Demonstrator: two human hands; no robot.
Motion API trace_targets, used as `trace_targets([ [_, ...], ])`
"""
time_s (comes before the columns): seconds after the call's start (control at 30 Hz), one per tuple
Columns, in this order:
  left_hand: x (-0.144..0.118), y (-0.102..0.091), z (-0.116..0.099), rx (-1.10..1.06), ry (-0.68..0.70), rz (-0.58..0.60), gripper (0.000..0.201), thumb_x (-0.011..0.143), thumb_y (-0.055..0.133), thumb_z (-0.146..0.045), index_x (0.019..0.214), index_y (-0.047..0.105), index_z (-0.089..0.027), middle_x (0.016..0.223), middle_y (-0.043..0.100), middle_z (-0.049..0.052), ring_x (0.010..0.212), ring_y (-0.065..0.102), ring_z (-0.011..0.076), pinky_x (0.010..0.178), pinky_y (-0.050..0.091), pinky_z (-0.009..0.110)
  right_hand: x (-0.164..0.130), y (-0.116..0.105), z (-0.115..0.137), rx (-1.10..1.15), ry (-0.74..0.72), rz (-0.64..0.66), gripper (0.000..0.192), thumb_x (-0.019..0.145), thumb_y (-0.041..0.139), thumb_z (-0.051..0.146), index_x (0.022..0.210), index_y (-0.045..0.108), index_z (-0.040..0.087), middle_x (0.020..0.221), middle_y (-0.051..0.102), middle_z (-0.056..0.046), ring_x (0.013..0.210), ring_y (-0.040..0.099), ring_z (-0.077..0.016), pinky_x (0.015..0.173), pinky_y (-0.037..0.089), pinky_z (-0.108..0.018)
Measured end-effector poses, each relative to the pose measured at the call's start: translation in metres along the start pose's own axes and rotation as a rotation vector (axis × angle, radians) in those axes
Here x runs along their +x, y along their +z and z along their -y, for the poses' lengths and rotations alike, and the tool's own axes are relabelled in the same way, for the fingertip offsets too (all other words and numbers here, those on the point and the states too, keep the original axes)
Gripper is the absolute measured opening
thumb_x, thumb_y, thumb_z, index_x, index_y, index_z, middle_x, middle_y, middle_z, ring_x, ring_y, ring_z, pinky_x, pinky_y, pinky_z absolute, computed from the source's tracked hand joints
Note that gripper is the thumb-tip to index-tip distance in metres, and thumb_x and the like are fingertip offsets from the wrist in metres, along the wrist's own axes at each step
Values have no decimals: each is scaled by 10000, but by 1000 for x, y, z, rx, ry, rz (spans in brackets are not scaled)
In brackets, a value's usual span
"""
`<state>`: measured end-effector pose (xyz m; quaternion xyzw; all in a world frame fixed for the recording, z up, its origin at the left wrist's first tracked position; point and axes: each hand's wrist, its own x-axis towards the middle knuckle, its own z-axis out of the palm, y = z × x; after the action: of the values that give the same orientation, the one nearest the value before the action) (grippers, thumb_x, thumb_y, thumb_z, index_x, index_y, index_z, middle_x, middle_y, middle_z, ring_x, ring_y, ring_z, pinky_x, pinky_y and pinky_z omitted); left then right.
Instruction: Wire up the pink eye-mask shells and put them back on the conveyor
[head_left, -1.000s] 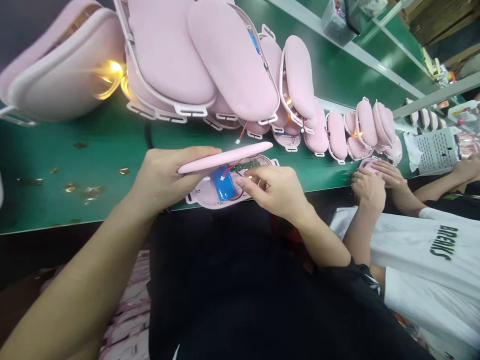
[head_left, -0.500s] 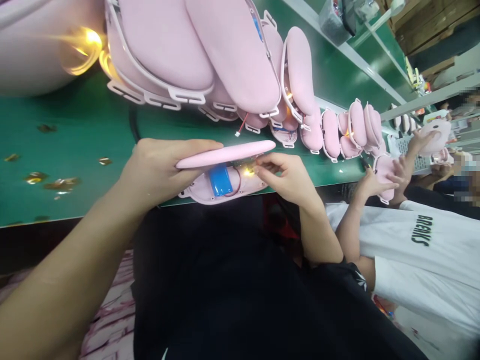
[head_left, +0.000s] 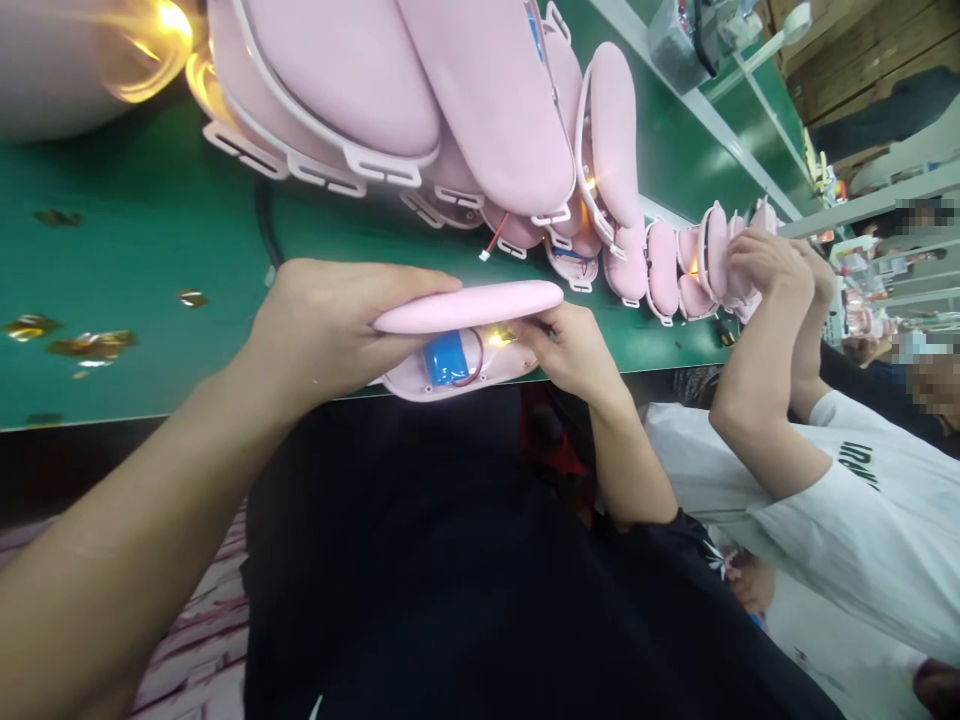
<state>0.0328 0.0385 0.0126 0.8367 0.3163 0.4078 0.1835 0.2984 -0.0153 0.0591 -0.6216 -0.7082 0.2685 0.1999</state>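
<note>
Two halves of one pink device sit between your hands at the near edge of the green counter [head_left: 150, 250]. Your left hand [head_left: 322, 325] has its grip closed around the left end of the pink top cover [head_left: 469, 305], holding it tilted open above the base shell [head_left: 450, 375], which rests on the counter's edge. Inside the base you can see the blue battery [head_left: 445, 358] with its red wire, and a small light glowing beside it. Your right hand [head_left: 574, 345] pinches at the right end of the gap, fingertips tucked under the cover; what they hold is hidden. Keep the cover steady and level with the left hand. Watch that the red wire stays inside the shell, clear of the rim. A row of finished pink units [head_left: 487, 120] stands just beyond, and a neighbour's hands [head_left: 765, 265] work at its far end.
</note>
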Motion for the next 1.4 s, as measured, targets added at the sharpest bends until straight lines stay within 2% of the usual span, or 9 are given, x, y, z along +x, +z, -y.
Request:
trace_targets([
  [0.17, -1, 0, 1, -22, -4, -7, 286, 1114, 581, -369, 1231, 807, -237, 1166, 838, -69, 1070, 812, 130, 939, 619, 204, 0, -1, 1, 12, 7, 12, 129, 1006, 694, 224, 1006, 814, 175, 1058, 833, -64, 957, 748, -212, 893, 580, -326],
  [0.37, 0, 0, 1, 0, 32, -10, 285, 1123, 573, -348, 1222, 801, -210, 1150, 841, -55, 1044, 815, 132, 911, 614, 209, 0, 0, 3, -104, -52, 25, 177, 1016, 669, 178, 1038, 844, 179, 1118, 833, -86, 993, 752, -213, 961, 590, -325],
  [0.53, 0, 0, 1, -1, -51, 37, 374, 1135, 517, -459, 1238, 809, -251, 1165, 837, -68, 1078, 810, 132, 952, 627, 225, 0, -1, 3, -166, -79, 38, 209, 1011, 649, 165, 1070, 848, 185, 1124, 824, -89, 981, 740, -214, 956, 592, -328],
  [0.7, 2, -1, 0, -16, -57, 40, 418, 1136, 487, -495, 1223, 816, -252, 1136, 841, -72, 1058, 812, 125, 939, 629, 221, 0, -1, 4, -122, -96, 50, 197, 1017, 650, 172, 1053, 842, 193, 1110, 818, -77, 973, 723, -203, 964, 577, -329],
  [0.9, 2, -1, 0, -23, -45, 37, 414, 1140, 484, -477, 1216, 814, -240, 1132, 842, -68, 1057, 812, 121, 924, 625, 214, -3, -6, 4, -59, -105, 30, 173, 998, 646, 213, 1028, 806, 157, 1043, 802, -76, 861, 683, -169, 821, 553, -289],
  [1.07, 1, 1, 1, -26, 4, -3, 347, 1137, 517, -417, 1222, 807, -245, 1129, 843, -69, 1045, 814, 119, 902, 617, 206, -4, -9, 4, -50, -115, 85, 178, 980, 678, 237, 1067, 819, 173, 1075, 807, -76, 935, 711, -194, 887, 579, -311],
  [1.23, 1, -1, 1, -24, -43, 55, 388, 1145, 496, -458, 1228, 808, -242, 1148, 837, -83, 1074, 800, 110, 950, 599, 190, -6, -6, 4, 8, -177, 116, 197, 994, 744, 278, 1148, 848, 213, 1173, 819, -73, 1124, 728, -224, 1027, 584, -340],
  [1.3, 0, 0, 2, -20, -23, 48, 361, 1145, 510, -433, 1222, 807, -244, 1136, 837, -91, 1060, 801, 106, 937, 593, 179, -8, -4, 3, 53, -177, 116, 166, 1004, 769, 329, 1092, 860, 221, 1148, 828, -67, 1105, 737, -215, 1001, 598, -330],
  [1.4, -1, 3, 5, -3, 67, -42, 303, 1135, 550, -402, 1222, 794, -244, 1126, 839, -86, 1031, 810, 111, 887, 593, 176, -9, -2, 1, 102, -194, 111, 153, 1017, 766, 346, 1002, 864, 229, 1057, 836, -52, 1043, 752, -201, 944, 612, -314],
])
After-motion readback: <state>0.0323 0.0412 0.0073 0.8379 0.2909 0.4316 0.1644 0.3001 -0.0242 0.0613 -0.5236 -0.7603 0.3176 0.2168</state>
